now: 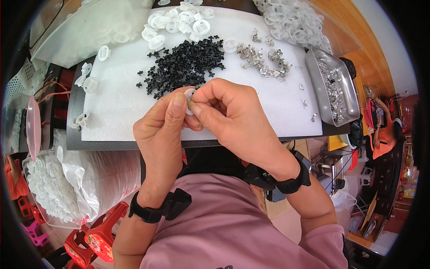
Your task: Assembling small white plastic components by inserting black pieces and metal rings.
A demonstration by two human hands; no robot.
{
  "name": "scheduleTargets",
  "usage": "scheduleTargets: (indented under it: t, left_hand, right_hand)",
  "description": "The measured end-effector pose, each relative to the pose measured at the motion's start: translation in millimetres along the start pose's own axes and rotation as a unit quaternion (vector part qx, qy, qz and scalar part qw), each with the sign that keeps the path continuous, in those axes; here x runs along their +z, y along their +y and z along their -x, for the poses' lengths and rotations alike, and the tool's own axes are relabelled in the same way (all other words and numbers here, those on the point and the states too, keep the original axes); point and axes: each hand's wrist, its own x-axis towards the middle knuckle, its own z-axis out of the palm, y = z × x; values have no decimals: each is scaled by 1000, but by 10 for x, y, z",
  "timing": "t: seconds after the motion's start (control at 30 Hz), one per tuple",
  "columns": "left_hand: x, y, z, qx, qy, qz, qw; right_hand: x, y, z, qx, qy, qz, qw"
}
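Over the near edge of the white foam sheet [121,103], my left hand [163,119] pinches a small white round plastic part [190,93] between thumb and fingers. The fingers of my right hand [228,107] are closed against the same part, thumb and forefinger pressed to its face. Whether a smaller piece sits in the right fingertips is hidden. Just beyond my hands spreads a pile of small black cross-shaped pieces [186,62]. Small shiny metal clips [264,60] lie loose to the right of it. More white round parts [179,20] are heaped at the far side.
A metal tray [312,85] of clips stands at the right table edge. Clear bags or bins of white parts [293,22] fill the far corners. Lower left are a bag of white parts [51,184] and red stools [101,237]. Another person [385,139] sits far right.
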Motion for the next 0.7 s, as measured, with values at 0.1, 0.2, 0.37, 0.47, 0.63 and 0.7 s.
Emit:
scheduleTargets:
  t: [0.1, 0.2, 0.37, 0.47, 0.63, 0.7]
  left_hand:
    - [16, 1, 2, 19, 6, -16, 1000]
    - [-15, 11, -12, 20, -10, -26, 999]
    - [-82, 60, -22, -24, -54, 66, 996]
    - [-116, 64, -9, -42, -82, 111, 990]
    - [-147, 70, -46, -45, -123, 142, 981]
    - [-163, 76, -54, -53, -134, 173, 974]
  right_hand:
    - [-29, -79, -37, 25, -21, 37, 999]
    - [-45, -156, -16, 86, -44, 69, 993]
    - [-84, -189, 69, 28, -9, -16, 999]
    - [-75, -163, 57, 23, 4, -1, 1000]
    - [-28, -140, -76, 70, -72, -12, 995]
    - [-37, -243, -92, 78, -75, -5, 994]
